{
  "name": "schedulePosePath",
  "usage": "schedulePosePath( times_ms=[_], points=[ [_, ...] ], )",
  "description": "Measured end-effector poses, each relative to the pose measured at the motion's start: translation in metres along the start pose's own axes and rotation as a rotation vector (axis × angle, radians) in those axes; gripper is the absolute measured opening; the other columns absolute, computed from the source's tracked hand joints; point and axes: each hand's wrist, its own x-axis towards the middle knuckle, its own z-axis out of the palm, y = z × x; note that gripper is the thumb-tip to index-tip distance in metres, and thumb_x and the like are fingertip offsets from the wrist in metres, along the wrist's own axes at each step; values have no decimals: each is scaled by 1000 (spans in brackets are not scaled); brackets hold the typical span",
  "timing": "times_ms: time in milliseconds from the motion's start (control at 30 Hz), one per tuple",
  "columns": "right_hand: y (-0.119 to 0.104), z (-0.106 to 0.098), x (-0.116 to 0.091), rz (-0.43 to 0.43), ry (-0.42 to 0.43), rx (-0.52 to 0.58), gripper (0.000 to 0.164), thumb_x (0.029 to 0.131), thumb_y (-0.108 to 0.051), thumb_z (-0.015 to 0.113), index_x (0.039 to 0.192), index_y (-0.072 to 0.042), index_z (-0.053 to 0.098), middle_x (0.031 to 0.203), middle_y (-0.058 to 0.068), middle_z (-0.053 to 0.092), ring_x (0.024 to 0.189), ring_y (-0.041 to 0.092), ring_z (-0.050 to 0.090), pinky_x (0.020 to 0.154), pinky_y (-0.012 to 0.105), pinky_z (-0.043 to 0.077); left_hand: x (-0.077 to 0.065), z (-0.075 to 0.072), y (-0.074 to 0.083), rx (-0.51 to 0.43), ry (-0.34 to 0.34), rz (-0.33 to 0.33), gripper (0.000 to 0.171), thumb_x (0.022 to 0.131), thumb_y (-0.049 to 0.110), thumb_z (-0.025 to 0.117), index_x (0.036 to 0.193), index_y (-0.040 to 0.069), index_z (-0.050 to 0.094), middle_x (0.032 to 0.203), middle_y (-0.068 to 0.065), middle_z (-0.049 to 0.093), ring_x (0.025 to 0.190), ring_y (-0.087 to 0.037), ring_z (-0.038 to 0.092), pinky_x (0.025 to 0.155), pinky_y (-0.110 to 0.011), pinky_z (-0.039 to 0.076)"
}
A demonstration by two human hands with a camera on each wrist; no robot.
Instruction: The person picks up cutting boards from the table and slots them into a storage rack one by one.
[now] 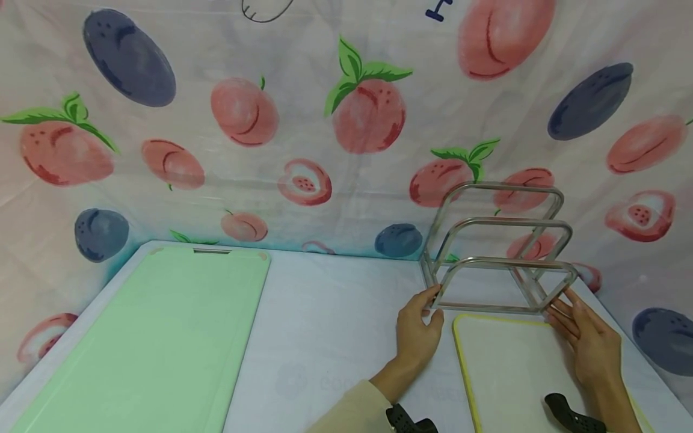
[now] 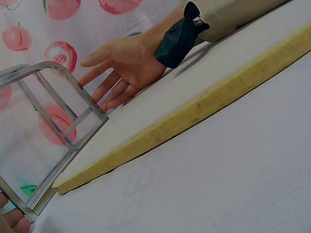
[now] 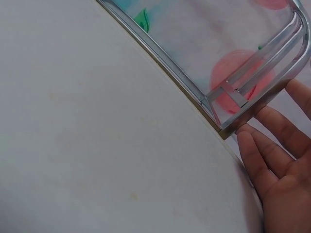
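A silver metal rack (image 1: 495,262) with several rounded upright loops stands at the back right of the table. At its front left corner, my left hand (image 1: 419,331) touches the frame with its fingertips, the thumb lying apart from the metal. On the other side my right hand (image 1: 592,343) has its fingers stretched out against the front right corner, as the right wrist view shows with the hand (image 3: 282,165) beside the bar. Just in front of the rack lies a white cutting board (image 1: 514,367) with a yellow edge, partly under my right forearm.
A large light green cutting board (image 1: 157,337) with a slot handle lies along the left of the white table (image 1: 319,319). A fruit-print cloth (image 1: 303,60) hangs behind and at the sides. Black straps (image 1: 571,415) are on both wrists.
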Motion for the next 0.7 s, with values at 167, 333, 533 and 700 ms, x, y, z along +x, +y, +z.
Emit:
schedulePosePath(
  times_ms=[167, 333, 533, 700],
  points=[
    [1, 0, 0, 10, 14, -18, 45, 93, -18, 44, 135, -4, 37, 111, 4, 61, 93, 17, 60, 75, 25, 45, 0, 0, 0, 8, -8, -19, 42, 77, -1, 57, 117, 11, 58, 102, -4, 63, 93, -16, 58, 74, -24, 47],
    [1, 0, -1, 3, 6, -44, 44, 94, -18, 44, 135, -4, 37, 111, 4, 61, 93, 16, 60, 75, 25, 45, 0, 0, -1, 14, -1, -13, 42, 77, -2, 56, 117, 11, 59, 102, -3, 63, 93, -16, 58, 74, -24, 47],
    [-2, 1, -1, -31, -37, -22, 44, 94, -15, 41, 135, 1, 34, 111, 8, 61, 95, 19, 59, 75, 27, 44, 0, 1, -4, 20, 31, 17, 42, 75, -3, 57, 114, 13, 60, 100, -4, 63, 90, -16, 59, 72, -24, 48],
    [-3, 2, -1, -31, -40, -29, 44, 95, -15, 40, 135, 1, 34, 110, 7, 61, 94, 18, 59, 75, 26, 44, 1, 0, -5, 14, 39, 13, 42, 75, -4, 57, 114, 12, 61, 99, -4, 64, 89, -16, 59, 71, -25, 48]
  ],
)
